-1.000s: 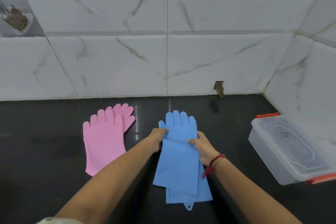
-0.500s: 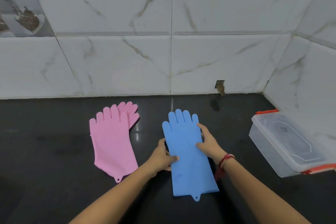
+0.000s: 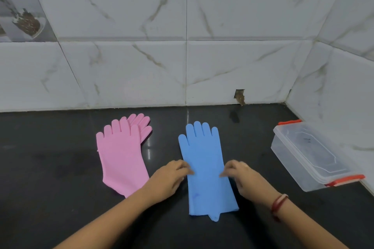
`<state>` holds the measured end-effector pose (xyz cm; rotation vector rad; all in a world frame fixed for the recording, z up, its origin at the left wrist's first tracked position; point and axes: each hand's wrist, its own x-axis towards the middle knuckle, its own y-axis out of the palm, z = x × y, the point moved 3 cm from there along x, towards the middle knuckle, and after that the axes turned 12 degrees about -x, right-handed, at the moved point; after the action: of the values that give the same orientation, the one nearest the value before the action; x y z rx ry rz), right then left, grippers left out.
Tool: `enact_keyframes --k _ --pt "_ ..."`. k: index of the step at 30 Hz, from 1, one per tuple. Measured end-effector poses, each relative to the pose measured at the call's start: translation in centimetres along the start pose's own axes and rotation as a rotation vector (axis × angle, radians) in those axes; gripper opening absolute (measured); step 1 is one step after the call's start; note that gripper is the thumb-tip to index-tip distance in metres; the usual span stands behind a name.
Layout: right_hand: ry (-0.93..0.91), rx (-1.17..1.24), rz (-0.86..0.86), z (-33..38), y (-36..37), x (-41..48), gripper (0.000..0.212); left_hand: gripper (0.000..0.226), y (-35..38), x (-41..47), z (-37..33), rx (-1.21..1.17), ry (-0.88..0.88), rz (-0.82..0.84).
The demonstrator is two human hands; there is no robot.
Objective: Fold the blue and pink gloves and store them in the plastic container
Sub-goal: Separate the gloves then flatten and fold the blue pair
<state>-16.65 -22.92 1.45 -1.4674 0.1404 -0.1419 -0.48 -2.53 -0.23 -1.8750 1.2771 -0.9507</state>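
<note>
Blue gloves lie flat and unfolded on the black countertop, stacked so that only the top one shows, fingers toward the tiled wall and cuff toward the person. The left hand sits at the left edge of the blue gloves about midway along, fingers curled narrow with the tips touching that edge; whether it pinches the rubber I cannot tell. The right hand mirrors it at the right edge of the blue gloves, fingertips drawn together against the side, and a grip cannot be made out there either. A red thread bracelet circles the right wrist.

Left of the blue gloves, apart from them, lie the pink gloves, one on top of the other and slightly fanned, also flat with fingers toward the wall. Right of the blue gloves, well apart and close to the side wall, stands the clear plastic container, its lid on, with orange-red clips at both ends. A small dark mark shows on the lid, too faint to read. Behind the blue gloves, a chipped hole breaks the tile at the countertop line.
</note>
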Motion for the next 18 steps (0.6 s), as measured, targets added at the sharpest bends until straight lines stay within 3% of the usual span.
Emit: enact_keyframes --k 3,8,13,16,18 --pt "-0.125 -0.036 0.205 -0.5 0.9 -1.9 0.044 0.039 0.3 -0.4 0.8 0.007 0.022 0.250" --pt "-0.179 -0.095 -0.015 0.4 1.2 -2.3 0.036 0.052 0.1 -0.6 1.3 -0.035 -0.017 0.239" --pt "0.012 0.295 -0.142 2.3 0.3 -0.6 0.031 0.086 -0.3 -0.9 0.3 0.092 0.050 0.253" --pt "0.174 0.479 -0.147 2.9 -0.5 0.2 0.037 0.064 -1.0 -1.0 -0.5 0.073 0.032 0.211" --pt "0.264 0.529 -0.172 3.4 -0.6 0.7 0.037 0.043 -0.8 -1.1 -1.0 -0.084 -0.041 0.141"
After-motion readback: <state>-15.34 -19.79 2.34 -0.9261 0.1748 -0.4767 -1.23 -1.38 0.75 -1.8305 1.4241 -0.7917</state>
